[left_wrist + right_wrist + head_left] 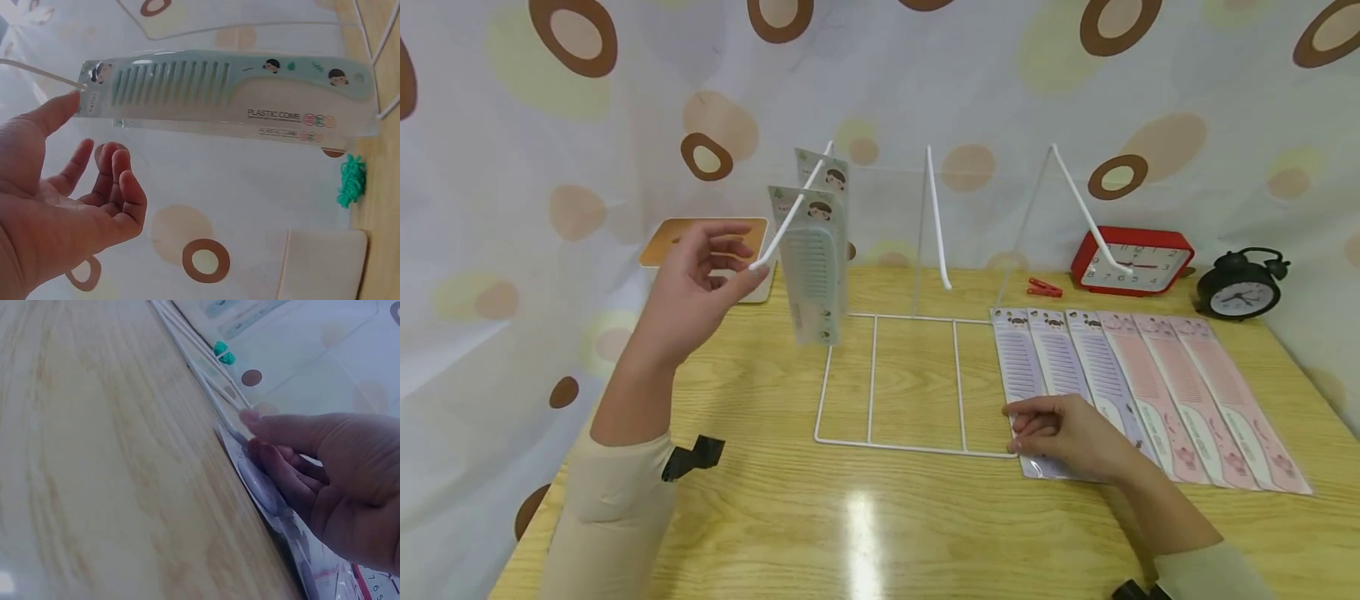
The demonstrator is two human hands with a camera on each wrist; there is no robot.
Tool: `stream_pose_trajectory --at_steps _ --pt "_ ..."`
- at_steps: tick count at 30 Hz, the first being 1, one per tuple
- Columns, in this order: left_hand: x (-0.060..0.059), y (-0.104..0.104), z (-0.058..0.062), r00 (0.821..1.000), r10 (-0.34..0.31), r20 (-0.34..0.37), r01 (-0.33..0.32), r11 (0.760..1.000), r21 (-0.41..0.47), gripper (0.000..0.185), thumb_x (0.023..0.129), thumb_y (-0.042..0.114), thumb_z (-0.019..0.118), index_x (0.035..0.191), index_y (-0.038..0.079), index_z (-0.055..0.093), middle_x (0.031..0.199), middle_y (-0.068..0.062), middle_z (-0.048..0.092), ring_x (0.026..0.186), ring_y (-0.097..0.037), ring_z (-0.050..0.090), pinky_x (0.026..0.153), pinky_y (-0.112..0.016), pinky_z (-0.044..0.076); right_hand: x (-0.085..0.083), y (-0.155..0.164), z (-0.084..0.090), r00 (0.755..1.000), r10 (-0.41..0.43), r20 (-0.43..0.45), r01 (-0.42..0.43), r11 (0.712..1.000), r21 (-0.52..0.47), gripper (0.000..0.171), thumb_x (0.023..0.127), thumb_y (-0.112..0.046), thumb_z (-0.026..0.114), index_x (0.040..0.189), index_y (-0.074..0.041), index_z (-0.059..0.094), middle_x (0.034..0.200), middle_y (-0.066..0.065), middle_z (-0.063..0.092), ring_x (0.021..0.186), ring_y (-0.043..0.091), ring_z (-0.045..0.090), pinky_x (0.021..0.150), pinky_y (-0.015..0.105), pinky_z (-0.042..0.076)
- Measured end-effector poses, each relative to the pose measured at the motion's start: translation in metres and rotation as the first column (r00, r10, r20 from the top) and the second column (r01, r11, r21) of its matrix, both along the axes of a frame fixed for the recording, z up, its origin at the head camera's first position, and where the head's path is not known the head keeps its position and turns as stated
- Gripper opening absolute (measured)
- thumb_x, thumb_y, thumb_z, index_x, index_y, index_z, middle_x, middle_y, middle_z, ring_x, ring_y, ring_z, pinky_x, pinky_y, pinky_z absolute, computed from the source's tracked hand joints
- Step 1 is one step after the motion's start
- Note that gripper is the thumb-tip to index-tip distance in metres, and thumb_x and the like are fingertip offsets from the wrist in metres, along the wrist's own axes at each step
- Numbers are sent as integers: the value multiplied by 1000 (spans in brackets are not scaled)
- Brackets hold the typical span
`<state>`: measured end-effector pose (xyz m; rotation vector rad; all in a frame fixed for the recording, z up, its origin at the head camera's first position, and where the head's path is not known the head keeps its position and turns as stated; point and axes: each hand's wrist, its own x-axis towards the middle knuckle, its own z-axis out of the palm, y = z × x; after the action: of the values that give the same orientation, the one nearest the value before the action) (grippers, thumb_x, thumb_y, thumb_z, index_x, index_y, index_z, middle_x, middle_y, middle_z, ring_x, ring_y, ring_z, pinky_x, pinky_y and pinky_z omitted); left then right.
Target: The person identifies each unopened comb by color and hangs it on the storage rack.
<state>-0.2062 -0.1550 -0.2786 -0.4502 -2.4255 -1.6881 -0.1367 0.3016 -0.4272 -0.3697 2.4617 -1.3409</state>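
A white wire display rack (917,447) stands on the table with three slanting prongs. From its left prong hang two packaged pale green plastic combs (169,84), one behind the other. My left hand (700,287) is at this prong's front end; its thumb tip lies by the top of the front comb's package, the other fingers loosely bent and holding nothing. Low at the rack's front right corner, my right hand (1067,433) has thumb and fingertips bent at the base wire. Its fingers overlap the leftmost purple packaged comb (1021,358), which lies flat on the table.
More purple combs (1097,350) and pink combs (1206,400) lie in a row at right. Behind them are a red clock (1150,262), a black alarm clock (1237,298) and a red clip (1043,288). A curly green bundle (352,181) sits near the backdrop.
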Motion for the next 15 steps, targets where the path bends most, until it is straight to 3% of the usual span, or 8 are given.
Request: stream_pose_trajectory --at_steps 3,6,10,15 --pt "11 -6 -17 998 -63 30 64 998 -29 47 95 15 70 135 14 45 115 -1 53 99 -17 58 80 -22 48 -4 3 7 999 -32 -16 32 999 3 46 85 -15 80 127 0 66 102 13 69 83 7 69 70 23 57" --pt "20 -8 -35 982 -167 83 174 981 -87 58 94 15 71 141 15 38 122 -6 51 102 -21 59 83 -25 49 -13 7 15 996 -66 -57 67 997 27 50 86 -19 80 131 -4 65 111 15 69 86 7 69 71 23 56" --pt "25 -5 -58 942 -285 176 312 939 -144 74 91 19 75 152 24 34 131 -11 48 109 -26 58 86 -31 52 -32 13 22 990 -76 -117 88 991 105 59 86 -26 80 139 -9 59 125 15 66 89 11 68 75 21 55" --pt "27 0 -84 879 -392 273 432 896 -104 79 88 21 79 154 27 36 136 -13 46 117 -37 54 92 -37 53 -59 21 19 992 -47 -120 69 979 194 76 83 -34 83 148 -14 49 142 14 56 88 16 66 76 21 52"
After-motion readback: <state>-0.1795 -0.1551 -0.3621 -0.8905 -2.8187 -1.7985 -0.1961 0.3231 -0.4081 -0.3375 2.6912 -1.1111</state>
